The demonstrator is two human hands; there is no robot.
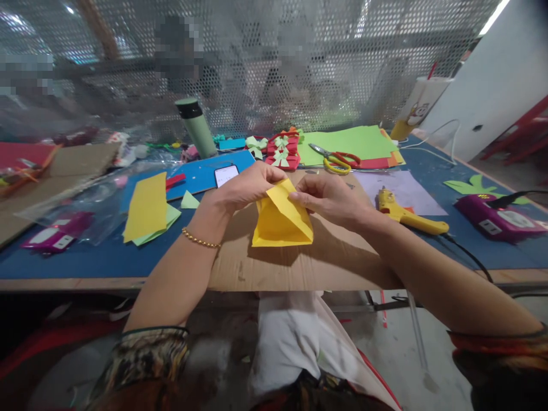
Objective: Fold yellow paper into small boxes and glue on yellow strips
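A folded yellow paper bag [280,225] stands over a sheet of brown cardboard [240,271], its wide base toward me and its narrower end pointing away. My left hand [252,185] pinches the far left edge of the paper, the fingertips partly hidden behind it. From the other side, my right hand [327,197] grips the upper right edge, thumb on top and fingers curled underneath. Right of my right hand, a yellow glue gun [402,214] lies on a pale purple sheet [411,185]. Scissors [336,160] with yellow and red handles lie beyond my hands.
Left are yellow paper [145,208], a phone [226,174] and a green flask [197,128]. Red pieces with pale green bows [282,149] and green sheets [351,142] lie at the back. Purple power blocks [499,217] and a tall cup [417,108] stand right. Metal mesh rises behind.
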